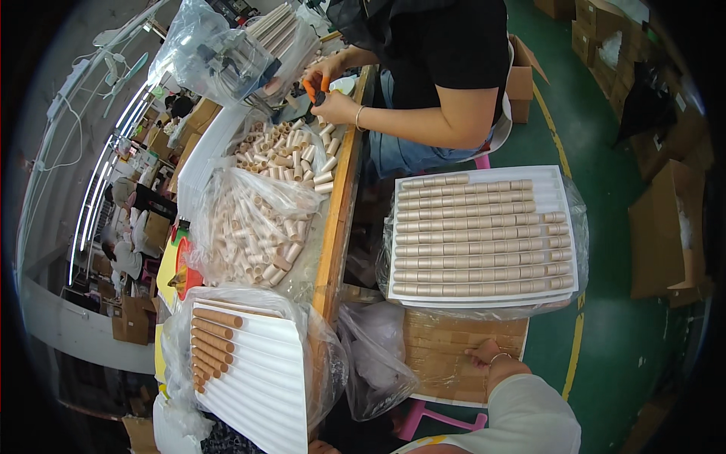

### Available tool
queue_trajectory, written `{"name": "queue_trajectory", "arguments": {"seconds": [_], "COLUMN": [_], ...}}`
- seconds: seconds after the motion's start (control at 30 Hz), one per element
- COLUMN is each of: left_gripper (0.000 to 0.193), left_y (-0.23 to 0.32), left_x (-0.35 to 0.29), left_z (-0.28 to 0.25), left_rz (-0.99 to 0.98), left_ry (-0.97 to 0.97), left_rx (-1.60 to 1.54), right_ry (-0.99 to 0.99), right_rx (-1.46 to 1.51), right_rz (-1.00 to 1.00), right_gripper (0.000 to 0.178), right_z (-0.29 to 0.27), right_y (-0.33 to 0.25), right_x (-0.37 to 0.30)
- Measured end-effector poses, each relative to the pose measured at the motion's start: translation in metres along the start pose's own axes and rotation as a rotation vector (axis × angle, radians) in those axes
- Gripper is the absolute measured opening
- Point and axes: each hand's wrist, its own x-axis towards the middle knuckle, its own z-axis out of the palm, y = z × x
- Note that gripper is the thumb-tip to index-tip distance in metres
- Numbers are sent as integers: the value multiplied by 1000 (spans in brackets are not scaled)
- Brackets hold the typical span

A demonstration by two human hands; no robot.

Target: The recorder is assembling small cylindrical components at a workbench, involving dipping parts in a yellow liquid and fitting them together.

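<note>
Your right hand [484, 353] rests half-open, seemingly empty, on taped cardboard [439, 356], lower right: likely stiff, edge-grip it; left hand [324, 448], can't tell.

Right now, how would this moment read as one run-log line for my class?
right hand: over brown cardboard; left hand: partly visible, lower edge; white ridged sheet: brown tubes at left
</note>
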Motion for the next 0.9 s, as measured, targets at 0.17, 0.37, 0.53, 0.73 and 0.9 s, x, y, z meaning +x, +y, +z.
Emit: {"name": "queue_trajectory", "arguments": {"seconds": [0.17, 0.37, 0.53, 0.73, 0.9], "left_gripper": [30, 31, 32, 30, 21], "left_y": [-12, -14, -4, 108, 27], "left_x": [-10, -6, -3, 84, 3], "left_z": [14, 12, 6, -32, 21], "left_rz": [23, 77, -37, -39, -317], "left_ry": [87, 103, 16, -1058, -778], "left_rx": [93, 43, -5, 1718, 975], "right_ry": [-6, -21, -33, -30, -8], "right_rx": [19, 11, 8, 11, -3], "right_rz": [-31, -25, -25, -21, -24], "right_gripper": [38, 39, 40, 40, 40], "right_z": [1, 3, 3, -1, 0], "right_y": [1, 7, 5, 5, 2], "right_x": [5, 12, 11, 10, 7]}}
